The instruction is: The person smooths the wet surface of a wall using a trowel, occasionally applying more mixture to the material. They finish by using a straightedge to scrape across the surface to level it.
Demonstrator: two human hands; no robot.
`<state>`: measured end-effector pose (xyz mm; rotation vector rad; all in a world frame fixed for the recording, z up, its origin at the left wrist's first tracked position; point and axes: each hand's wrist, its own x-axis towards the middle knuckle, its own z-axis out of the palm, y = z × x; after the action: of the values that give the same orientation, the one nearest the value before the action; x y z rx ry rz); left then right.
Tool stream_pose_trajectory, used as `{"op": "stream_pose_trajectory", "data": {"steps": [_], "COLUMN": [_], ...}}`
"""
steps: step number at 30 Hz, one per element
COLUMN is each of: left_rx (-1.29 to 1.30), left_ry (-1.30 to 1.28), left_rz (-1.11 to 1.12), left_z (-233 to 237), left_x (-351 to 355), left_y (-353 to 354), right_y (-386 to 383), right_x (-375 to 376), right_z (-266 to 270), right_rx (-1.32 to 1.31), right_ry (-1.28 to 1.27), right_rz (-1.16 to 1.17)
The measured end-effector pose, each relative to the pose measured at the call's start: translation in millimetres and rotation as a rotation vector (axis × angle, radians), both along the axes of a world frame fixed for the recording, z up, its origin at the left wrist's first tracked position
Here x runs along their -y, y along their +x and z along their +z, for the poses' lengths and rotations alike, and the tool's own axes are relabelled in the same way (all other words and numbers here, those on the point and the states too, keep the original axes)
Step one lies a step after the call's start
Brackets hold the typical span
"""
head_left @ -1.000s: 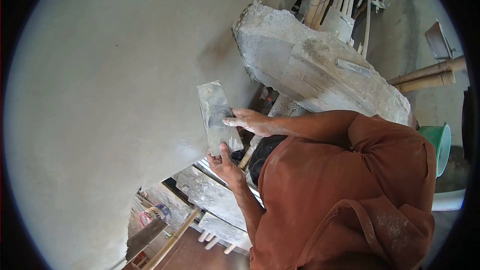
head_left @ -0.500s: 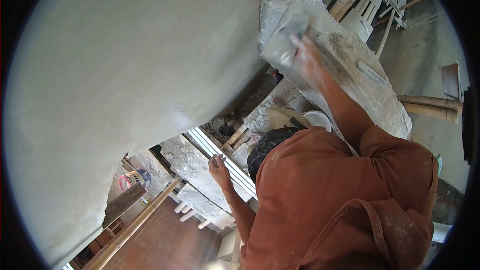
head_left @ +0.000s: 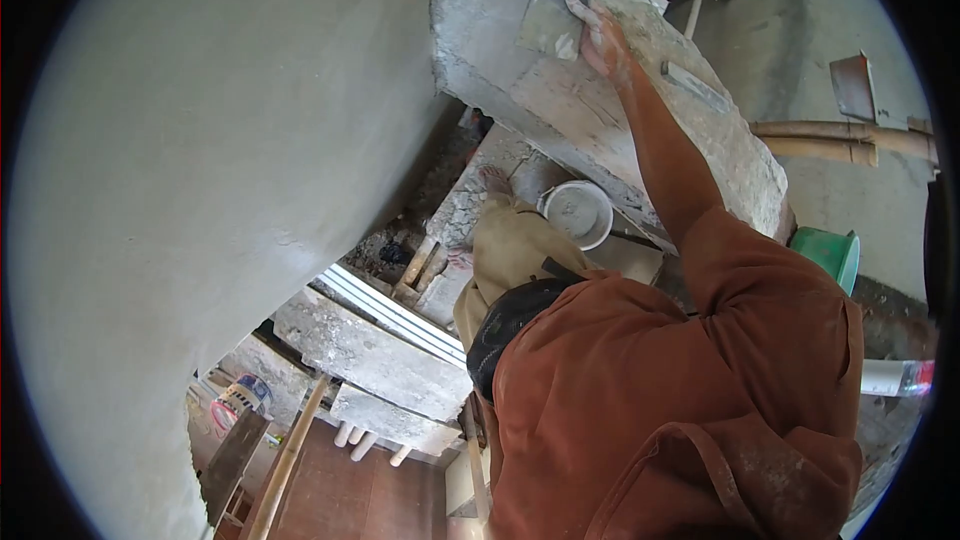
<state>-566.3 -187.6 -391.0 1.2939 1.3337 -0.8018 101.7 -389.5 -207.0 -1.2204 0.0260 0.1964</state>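
My right hand (head_left: pixel 600 38) reaches out over a rough concrete ledge (head_left: pixel 650 130), its fingers closed on a plastering trowel (head_left: pixel 553 2). The trowel's flat, grey-smeared plate lies against or just over the ledge's upper end; contact is hard to make out. Its handle is mostly covered by my hand. A narrow grey flat bar (head_left: pixel 696 86) lies on the same ledge, to the right of my forearm. My left hand is out of sight.
A smooth plastered wall (head_left: pixel 220 120) fills the left side. Below the ledge stands a white bucket (head_left: pixel 606 225) with grey material in it, near my foot (head_left: pixel 493 181). A green tub (head_left: pixel 828 256), bamboo poles (head_left: pixel 850 132) and a painted bucket (head_left: pixel 245 395) are around.
My view has shifted, so the ledge appears farther up and left. The right hand keeps hold of the trowel. The left hand, seen earlier near the white strips, has left the view.
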Motion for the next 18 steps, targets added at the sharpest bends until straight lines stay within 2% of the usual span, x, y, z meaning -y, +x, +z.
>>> {"op": "stream_pose_trajectory", "data": {"steps": [9, 12, 14, 15, 18], "left_rx": [-0.058, -0.065, -0.005, -0.036, 0.014], "left_ry": [-0.099, -0.106, -0.080, -0.070, 0.052], "left_rz": [0.293, 0.310, -0.299, -0.466, -0.334], "left_z": [30, 27, 18, 4, -13], "left_x": [-31, -36, -41, -40, -26], "left_y": [52, 74, 84, 85, 73], "right_y": [-8, 1, -5, -5, -1], "right_x": [-5, 5, 0, -1, 1], "right_z": [5, -9, 0, 3, -2], "right_rx": [0.025, 0.003, -0.015, -0.028, -0.005], "right_ry": [-0.094, -0.096, -0.123, -0.146, -0.140], "right_rz": [0.019, 0.088, 0.079, 0.071, 0.084]}}
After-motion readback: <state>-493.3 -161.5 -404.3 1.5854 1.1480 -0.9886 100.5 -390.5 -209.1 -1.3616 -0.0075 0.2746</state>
